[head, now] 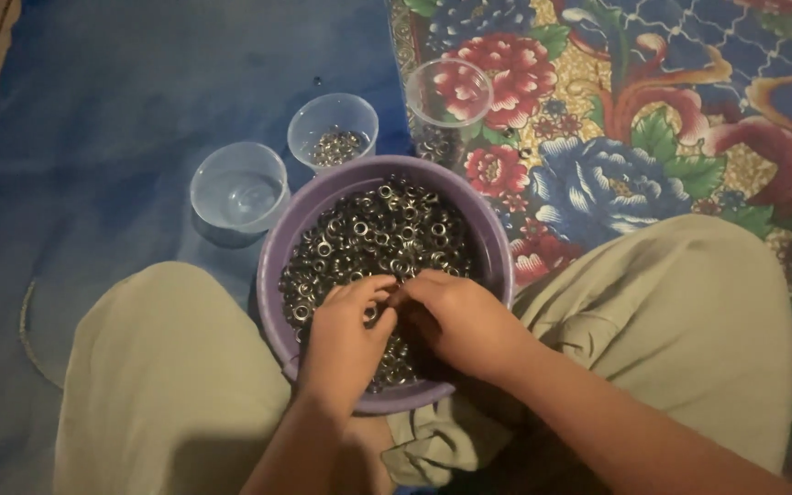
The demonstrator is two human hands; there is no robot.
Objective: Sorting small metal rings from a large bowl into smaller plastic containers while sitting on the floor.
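Purple bowl [488,240] of metal eyelets [378,229], between knees on floor. Left hand [346,339], right hand [456,316]: fingertips pinched together over eyelets; whether they grip any, cannot tell. Three clear cups [238,192] beyond.

Dim blue floor [121,101], floral mat [653,119]

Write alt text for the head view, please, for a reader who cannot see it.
Both hands, left hand and right hand, dig in a purple bowl of small metal rings between the person's knees. Three clear plastic cups stand beyond it.
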